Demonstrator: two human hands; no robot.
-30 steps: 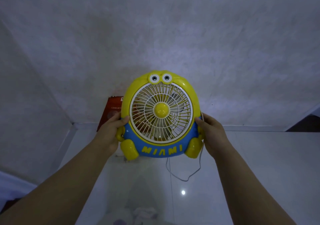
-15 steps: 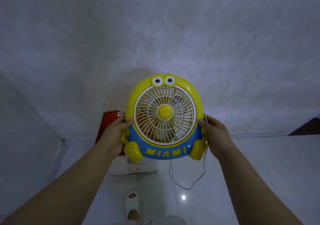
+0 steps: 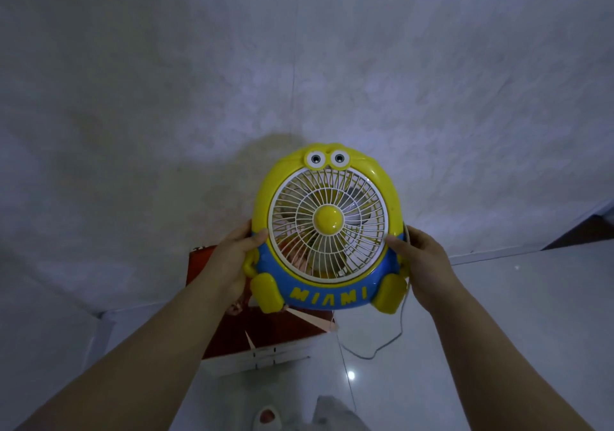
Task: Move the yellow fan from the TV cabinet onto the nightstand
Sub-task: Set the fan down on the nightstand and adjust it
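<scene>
The yellow fan (image 3: 327, 231) is held upright in the air in front of a white wall. It has a white round grille, two cartoon eyes on top, a blue base marked MIAMI and two yellow feet. My left hand (image 3: 232, 261) grips its left side and my right hand (image 3: 420, 261) grips its right side. A thin white cord (image 3: 382, 347) hangs from the fan's right side down to the floor. Neither the TV cabinet nor the nightstand is in view.
A red box (image 3: 265, 334) lies on the glossy white tiled floor (image 3: 498, 314) by the wall, below the fan. My foot in a white slipper (image 3: 265, 417) shows at the bottom edge. A dark opening (image 3: 591, 228) sits at the far right.
The fan, held in both hands, has stayed in front of me while the view shifted; the red box now shows more fully beneath it and the wall corner has slid down-left.
</scene>
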